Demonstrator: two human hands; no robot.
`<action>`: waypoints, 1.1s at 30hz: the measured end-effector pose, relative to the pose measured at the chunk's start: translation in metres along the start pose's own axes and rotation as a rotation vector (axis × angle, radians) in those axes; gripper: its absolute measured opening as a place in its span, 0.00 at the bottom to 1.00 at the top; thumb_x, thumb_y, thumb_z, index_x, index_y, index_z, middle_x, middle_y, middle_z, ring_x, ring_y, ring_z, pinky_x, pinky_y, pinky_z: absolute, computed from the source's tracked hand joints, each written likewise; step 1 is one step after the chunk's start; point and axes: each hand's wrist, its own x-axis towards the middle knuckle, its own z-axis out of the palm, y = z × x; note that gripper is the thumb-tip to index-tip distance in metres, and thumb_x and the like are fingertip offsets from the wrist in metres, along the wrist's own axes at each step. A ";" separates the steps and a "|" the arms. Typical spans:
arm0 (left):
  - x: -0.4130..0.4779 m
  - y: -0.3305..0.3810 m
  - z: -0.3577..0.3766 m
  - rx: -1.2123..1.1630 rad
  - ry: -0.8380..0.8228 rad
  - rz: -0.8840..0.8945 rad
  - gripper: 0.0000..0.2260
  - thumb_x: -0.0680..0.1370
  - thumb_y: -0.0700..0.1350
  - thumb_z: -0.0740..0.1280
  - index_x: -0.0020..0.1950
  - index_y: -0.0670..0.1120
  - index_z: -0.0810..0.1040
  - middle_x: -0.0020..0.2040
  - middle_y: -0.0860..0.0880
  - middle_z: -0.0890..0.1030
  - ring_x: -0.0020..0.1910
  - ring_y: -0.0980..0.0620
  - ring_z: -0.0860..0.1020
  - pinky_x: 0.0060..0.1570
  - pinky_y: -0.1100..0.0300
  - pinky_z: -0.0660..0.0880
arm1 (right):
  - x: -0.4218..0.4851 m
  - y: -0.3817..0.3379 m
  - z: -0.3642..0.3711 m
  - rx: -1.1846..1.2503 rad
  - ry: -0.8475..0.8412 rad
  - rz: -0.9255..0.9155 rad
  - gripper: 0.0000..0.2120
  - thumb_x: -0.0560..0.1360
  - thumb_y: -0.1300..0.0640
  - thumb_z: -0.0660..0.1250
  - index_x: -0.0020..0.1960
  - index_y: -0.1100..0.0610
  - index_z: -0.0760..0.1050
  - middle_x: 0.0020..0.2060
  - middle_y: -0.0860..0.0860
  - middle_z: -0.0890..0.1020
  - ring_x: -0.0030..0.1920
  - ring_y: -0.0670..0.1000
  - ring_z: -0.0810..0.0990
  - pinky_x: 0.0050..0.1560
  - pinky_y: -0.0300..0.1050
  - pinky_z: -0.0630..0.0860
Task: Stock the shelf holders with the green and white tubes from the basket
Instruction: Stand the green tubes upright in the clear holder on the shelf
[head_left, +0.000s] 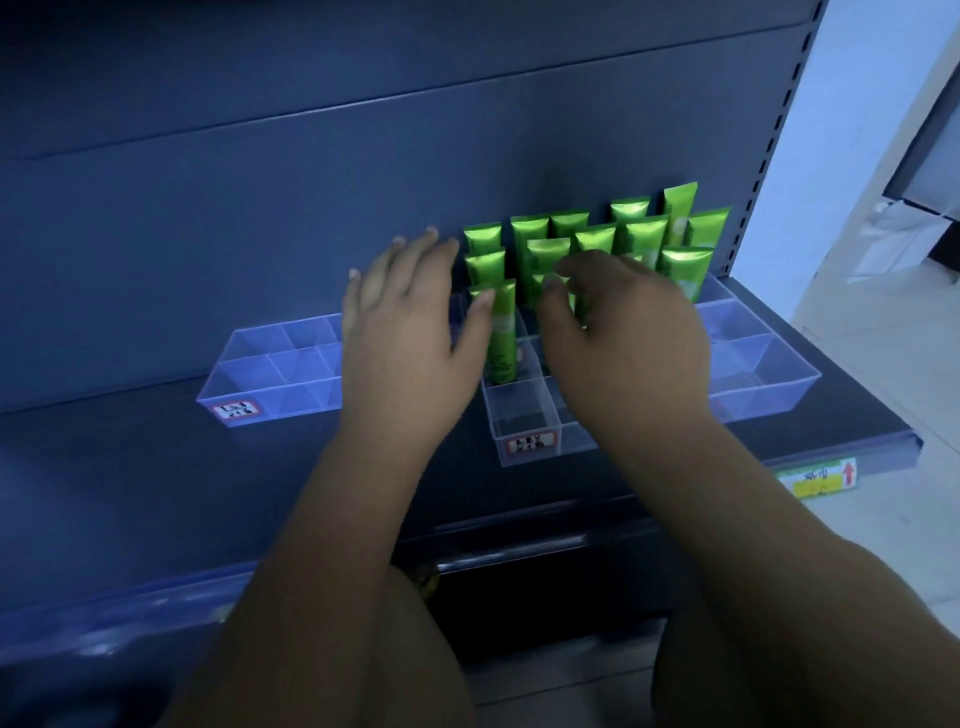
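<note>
Several green and white tubes (641, 236) stand upright in rows in the clear middle holder (524, 413) on the dark shelf. A single tube (503, 338) stands in the holder's front left row. My left hand (405, 332) is spread with straight fingers beside that tube, and its thumb touches the top of it. To the right, my right hand (628, 338) has its fingers curled round another green tube (550, 283), which is mostly hidden by the fingers. The basket is out of view.
A clear divided holder (270, 364) lies to the left and another (753, 364) to the right, both without tubes. The shelf's front edge carries a yellow and green price label (818, 478). A slotted upright (769, 156) bounds the shelf on the right.
</note>
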 end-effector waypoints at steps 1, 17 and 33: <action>-0.012 -0.003 -0.008 0.018 0.005 -0.037 0.25 0.83 0.59 0.58 0.76 0.48 0.70 0.78 0.50 0.69 0.78 0.47 0.64 0.78 0.40 0.57 | -0.005 -0.008 0.005 0.015 0.010 -0.036 0.15 0.80 0.47 0.60 0.54 0.55 0.81 0.45 0.54 0.84 0.44 0.60 0.80 0.39 0.49 0.76; -0.267 -0.116 -0.205 0.496 0.128 -0.678 0.30 0.81 0.60 0.54 0.77 0.44 0.68 0.78 0.45 0.69 0.79 0.42 0.64 0.75 0.37 0.60 | -0.201 -0.232 0.071 0.363 -0.691 -0.648 0.28 0.82 0.42 0.52 0.78 0.53 0.64 0.75 0.53 0.70 0.76 0.57 0.66 0.74 0.56 0.66; -0.519 -0.209 -0.243 0.500 -0.039 -1.408 0.24 0.83 0.55 0.62 0.76 0.45 0.68 0.77 0.46 0.70 0.79 0.43 0.62 0.77 0.44 0.63 | -0.390 -0.343 0.207 0.236 -1.265 -0.708 0.17 0.82 0.48 0.60 0.66 0.56 0.73 0.59 0.54 0.79 0.61 0.58 0.76 0.53 0.53 0.74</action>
